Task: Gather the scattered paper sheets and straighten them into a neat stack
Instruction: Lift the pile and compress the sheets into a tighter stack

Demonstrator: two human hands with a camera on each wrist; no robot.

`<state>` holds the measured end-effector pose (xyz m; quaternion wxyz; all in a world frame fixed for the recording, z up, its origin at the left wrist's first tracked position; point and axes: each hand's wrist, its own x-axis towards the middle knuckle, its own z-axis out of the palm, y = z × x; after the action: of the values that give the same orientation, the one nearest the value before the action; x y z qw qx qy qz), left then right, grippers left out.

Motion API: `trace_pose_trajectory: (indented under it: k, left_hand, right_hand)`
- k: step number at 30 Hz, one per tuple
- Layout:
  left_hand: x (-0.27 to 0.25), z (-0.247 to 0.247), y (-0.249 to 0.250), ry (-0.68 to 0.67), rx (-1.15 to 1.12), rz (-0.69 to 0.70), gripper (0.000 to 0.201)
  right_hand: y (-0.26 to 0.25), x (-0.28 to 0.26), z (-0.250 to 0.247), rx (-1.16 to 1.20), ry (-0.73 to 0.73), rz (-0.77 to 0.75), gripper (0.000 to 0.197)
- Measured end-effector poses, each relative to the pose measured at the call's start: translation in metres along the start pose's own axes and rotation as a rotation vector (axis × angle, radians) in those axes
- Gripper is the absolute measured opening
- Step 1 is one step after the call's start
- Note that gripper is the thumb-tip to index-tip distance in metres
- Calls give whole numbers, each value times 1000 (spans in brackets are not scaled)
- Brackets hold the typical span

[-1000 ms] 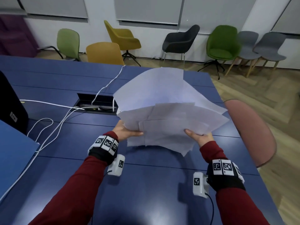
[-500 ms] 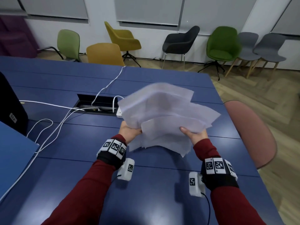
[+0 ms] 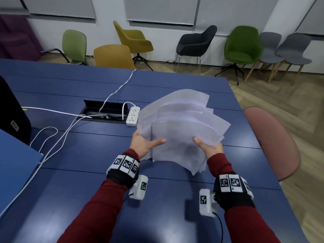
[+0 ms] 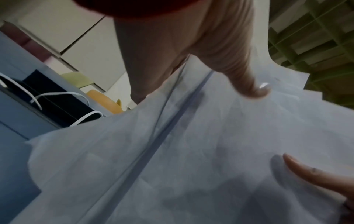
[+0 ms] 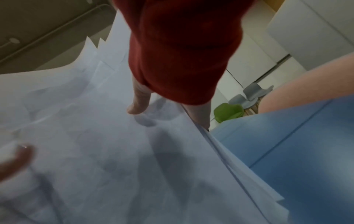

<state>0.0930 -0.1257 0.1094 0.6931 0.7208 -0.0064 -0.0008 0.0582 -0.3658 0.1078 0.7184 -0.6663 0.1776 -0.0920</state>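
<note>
Hands (image 3: 178, 146) clamp a fanned paper bundle (image 3: 177, 127) from both sides; fingers beneath hidden; sheet edges blurred.

Both arms wear dark red sleeves (image 3: 98, 206). Each wrist carries a black band (image 3: 122, 176) with black-and-white square markers and a small white camera box (image 3: 139, 187); the right box trails a black cable (image 3: 220, 225).

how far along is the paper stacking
Gathering looks done: no loose sheets show on the table. Both the left hand and right hand grip the paper bundle above it. Still left: the edges fan out unevenly, so squaring them into a neat stack remains.
</note>
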Motion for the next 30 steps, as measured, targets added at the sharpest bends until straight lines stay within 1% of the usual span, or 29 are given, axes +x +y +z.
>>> trace_pose_trajectory:
  k: [2, 3, 5, 7, 10, 11, 13, 15, 16, 18, 19, 20, 22, 24, 26, 27, 28, 30]
  left_hand:
    - [6, -3, 2, 24, 5, -29, 91]
    - [8, -4, 6, 44, -11, -35, 91]
    - [11, -6, 11, 69, -44, -24, 78]
    - [12, -10, 14, 82, -70, -11, 67]
    - [10, -16, 11, 14, -83, -24, 61]
    - [10, -17, 8, -13, -70, -43, 59]
    - [11, -18, 4, -53, -16, -78, 53]
    - [13, -18, 5, -91, 23, -95, 44]
    - [14, -18, 6, -103, 30, -103, 43]
    - [18, -22, 8, -103, 50, -107, 44]
    - [20, -25, 8, -100, 57, -110, 44]
    - [21, -27, 8, -106, 61, -116, 43]
    - [21, -27, 7, -114, 66, -112, 34]
    - [16, -18, 7, -112, 53, -107, 34]
    - [9, -4, 7, -76, -1, -108, 34]
    - [6, 2, 9, -38, -25, -85, 34]
    - [5, 5, 12, 6, -38, -55, 34]
    - [6, 6, 18, 72, -41, -3, 30]
  right_hand:
    - [-4, 0, 2, -27, -18, -42, 32]
    - [-8, 0, 2, -22, -23, -73, 29]
    - [-14, 2, -1, -3, -40, -124, 31]
    - [-18, 3, -9, 21, -90, -140, 32]
    - [-13, 4, -17, -45, -186, -113, 30]
    - [-10, 5, -17, -79, -189, -84, 31]
    - [-5, 8, -13, -134, -138, -22, 36]
    - [-2, 12, -5, -177, -24, 24, 31]
    - [0, 14, -1, -191, 37, 38, 26]
    - [3, 18, 1, -191, 123, 57, 29]
    - [5, 20, 0, -185, 131, 68, 29]
    - [6, 20, -2, -182, 126, 83, 24]
    - [9, 19, -5, -194, 76, 127, 19]
    - [15, 16, -1, -206, 3, 101, 25]
    - [14, 12, 7, -210, 7, 58, 36]
    - [12, 11, 10, -196, 19, 48, 37]
    - [9, 11, 11, -173, 32, 42, 33]
    - [6, 13, 6, -123, 24, 52, 19]
